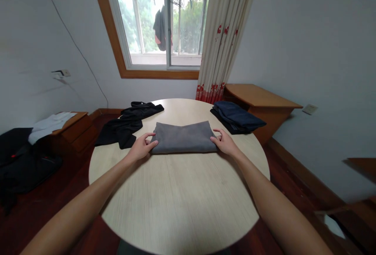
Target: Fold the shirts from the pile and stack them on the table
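Observation:
A grey garment, folded into a wide flat bundle, lies on the round light-wood table. Its far edge dips in the middle, and what kind of garment it is I cannot tell. My left hand grips the bundle's left end, thumb on top and fingers curled at the side. At the right end, my right hand holds it the same way, thumb over the cloth. The undersides of the fingers are partly hidden by the fabric.
Crumpled black clothing lies at the table's left. Folded dark blue clothes are stacked at the back right. Beyond them stands a wooden desk beside a curtain. A low wooden cabinet and a black bag are on the left.

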Demonstrator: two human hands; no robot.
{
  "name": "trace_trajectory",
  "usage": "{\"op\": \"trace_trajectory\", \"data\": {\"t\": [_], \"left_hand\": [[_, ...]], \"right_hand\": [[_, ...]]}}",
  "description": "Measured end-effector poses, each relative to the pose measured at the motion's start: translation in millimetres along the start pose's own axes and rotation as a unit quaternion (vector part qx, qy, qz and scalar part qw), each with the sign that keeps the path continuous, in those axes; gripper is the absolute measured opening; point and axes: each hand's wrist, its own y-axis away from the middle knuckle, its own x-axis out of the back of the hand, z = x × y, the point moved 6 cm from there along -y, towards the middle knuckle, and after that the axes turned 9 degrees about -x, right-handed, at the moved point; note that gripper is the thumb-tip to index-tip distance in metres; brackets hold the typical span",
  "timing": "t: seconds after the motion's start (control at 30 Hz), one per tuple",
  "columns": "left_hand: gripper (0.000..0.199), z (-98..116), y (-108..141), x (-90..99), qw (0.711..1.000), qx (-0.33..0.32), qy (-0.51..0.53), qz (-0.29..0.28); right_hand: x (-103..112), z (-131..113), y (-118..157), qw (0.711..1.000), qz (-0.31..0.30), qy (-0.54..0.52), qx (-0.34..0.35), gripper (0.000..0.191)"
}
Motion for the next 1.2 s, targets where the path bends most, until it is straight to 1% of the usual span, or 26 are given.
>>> {"op": "trace_trajectory", "data": {"t": [0.07,0.13,0.17,0.23,0.27,0.33,0.37,0.4,0.43,0.47,0.5,0.53,0.57,0.6,0.67,0.73,0.83,0.97,1.1,1.2], "left_hand": [[0.062,-0.7,2.9,0.8,1.0,0.011,-0.018,0.001],[0.057,0.6,6.8,3.7,0.999,0.013,-0.045,0.005],[0.054,2.7,9.1,5.3,0.998,0.013,-0.067,0.001],[0.05,11.0,13.4,7.3,0.99,0.014,-0.137,-0.023],[0.048,18.1,14.9,7.4,0.981,0.012,-0.189,-0.039],[0.044,41.0,14.6,5.3,0.948,-0.017,-0.313,-0.049],[0.043,56.5,12.5,1.6,0.927,-0.048,-0.369,-0.04],[0.041,73.2,9.2,-5.0,0.907,-0.087,-0.411,-0.028],[0.041,88.7,5.0,-14.9,0.893,-0.13,-0.43,-0.02],[0.042,101.2,-0.1,-28.4,0.886,-0.173,-0.429,-0.029],[0.043,109.5,-5.6,-43.9,0.884,-0.211,-0.415,-0.051],[0.044,112.7,-11.7,-59.3,0.882,-0.234,-0.401,-0.079],[0.046,110.6,-18.1,-72.4,0.883,-0.237,-0.392,-0.102],[0.049,103.9,-24.8,-82.5,0.887,-0.222,-0.388,-0.12],[0.054,82.3,-35.4,-94.3,0.897,-0.165,-0.382,-0.148],[0.059,60.9,-40.6,-96.5,0.907,-0.113,-0.372,-0.161],[0.066,43.2,-41.7,-89.2,0.914,-0.063,-0.37,-0.152],[0.076,34.6,-41.6,-73.2,0.912,0.0,-0.389,-0.128],[0.081,20.1,-41.3,-54.9,0.917,0.062,-0.376,-0.114],[0.079,7.5,-37.7,-41.7,0.922,0.095,-0.361,-0.099]], "right_hand": [[-0.2,-4.2,3.3,0.997,0.021,0.076,-0.015,0.042],[-0.6,-8.4,9.1,0.987,0.028,0.157,-0.038,0.037],[-0.2,-10.9,12.8,0.979,0.029,0.193,-0.05,0.035],[2.2,-17.6,20.6,0.963,0.028,0.257,-0.076,0.037],[3.9,-23.0,24.1,0.954,0.03,0.285,-0.087,0.04],[7.2,-42.2,29.1,0.937,0.053,0.334,-0.082,0.044],[7.1,-56.6,30.1,0.931,0.075,0.352,-0.059,0.045],[4.5,-73.2,30.3,0.927,0.096,0.363,-0.022,0.046],[-1.7,-90.8,29.7,0.924,0.108,0.366,0.028,0.046],[-11.1,-106.9,28.5,0.922,0.107,0.363,0.08,0.046],[-23.7,-119.8,26.5,0.921,0.089,0.357,0.129,0.047],[-38.3,-129.1,24.1,0.918,0.056,0.352,0.175,0.048],[-52.5,-133.9,21.1,0.913,0.025,0.349,0.209,0.048],[-64.8,-133.8,17.0,0.909,-0.003,0.35,0.225,0.049],[-80.8,-121.5,5.6,0.912,-0.043,0.35,0.209,0.051],[-86.0,-102.1,-6.2,0.923,-0.07,0.339,0.168,0.056],[-80.4,-78.4,-19.8,0.936,-0.084,0.316,0.129,0.063],[-66.0,-58.9,-35.5,0.949,-0.067,0.296,0.085,0.067],[-53.8,-38.4,-48.6,0.962,-0.057,0.262,0.046,0.063],[-44.5,-24.5,-54.7,0.971,-0.049,0.232,0.041,0.058]]}}
